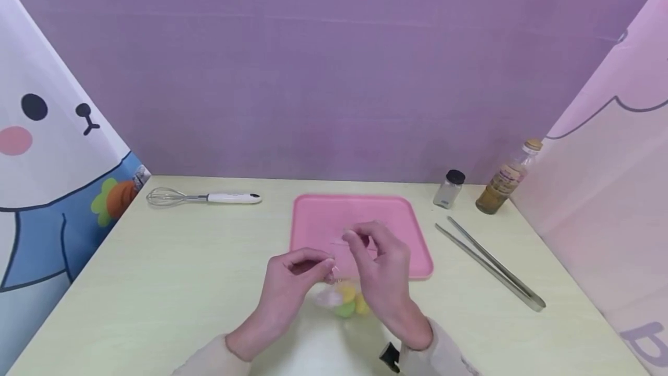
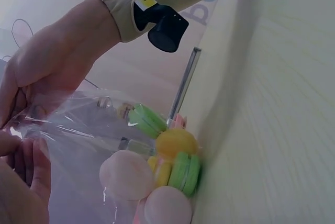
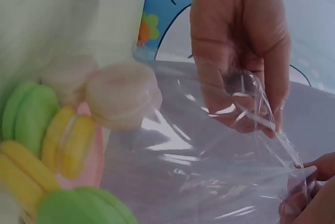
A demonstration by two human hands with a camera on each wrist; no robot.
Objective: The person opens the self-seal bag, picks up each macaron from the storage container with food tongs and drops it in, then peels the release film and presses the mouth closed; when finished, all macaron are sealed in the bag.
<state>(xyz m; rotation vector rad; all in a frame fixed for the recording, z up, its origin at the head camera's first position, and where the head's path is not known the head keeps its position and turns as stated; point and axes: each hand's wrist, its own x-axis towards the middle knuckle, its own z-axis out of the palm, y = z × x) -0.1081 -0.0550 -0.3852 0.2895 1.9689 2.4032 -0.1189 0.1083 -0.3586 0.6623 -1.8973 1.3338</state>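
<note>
A clear plastic bag [image 3: 183, 150] holds several macarons, among them a green macaron [image 2: 184, 172], a yellow macaron [image 2: 176, 143] and a pale pink macaron [image 2: 125, 174]. My left hand [image 1: 294, 283] pinches the bag's upper edge between thumb and fingers. Opposite it, my right hand [image 1: 386, 274] grips the other side of that edge, as the right wrist view shows. The macarons sit at the bag's bottom, low in front of the pink tray [image 1: 360, 205]. I cannot tell whether the bag rests on the table.
A whisk [image 1: 209, 198] with a white handle lies at the back left. Right of the tray stand a black-capped jar [image 1: 449, 190] and a corked bottle [image 1: 505, 181] of brown liquid. Metal tongs [image 1: 496, 268] lie at the table's right side.
</note>
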